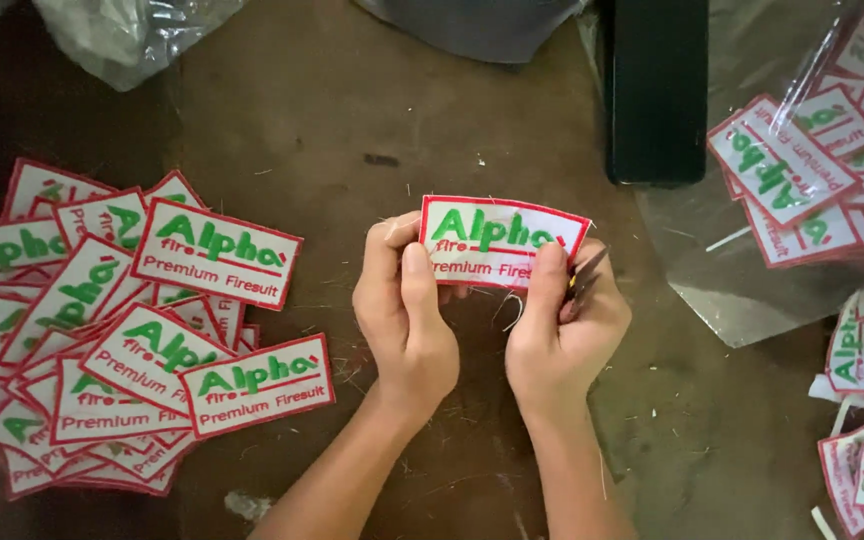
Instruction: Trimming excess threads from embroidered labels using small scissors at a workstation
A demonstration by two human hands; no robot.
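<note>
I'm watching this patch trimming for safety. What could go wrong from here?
1. The right hand holds both the patch and small snips, so the blades might nick a finger or the red border.
2. Loose threads hang below the patch; tugging them may fray the edge.
3. The pile beside the left hand is loosely stacked and could slide.

Dim brown floor [332,110], thread-littered.

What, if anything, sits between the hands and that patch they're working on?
Nothing visible. Both the left hand and right hand already grip the embroidered patch directly; the right hand also holds small snips beside it.
</note>
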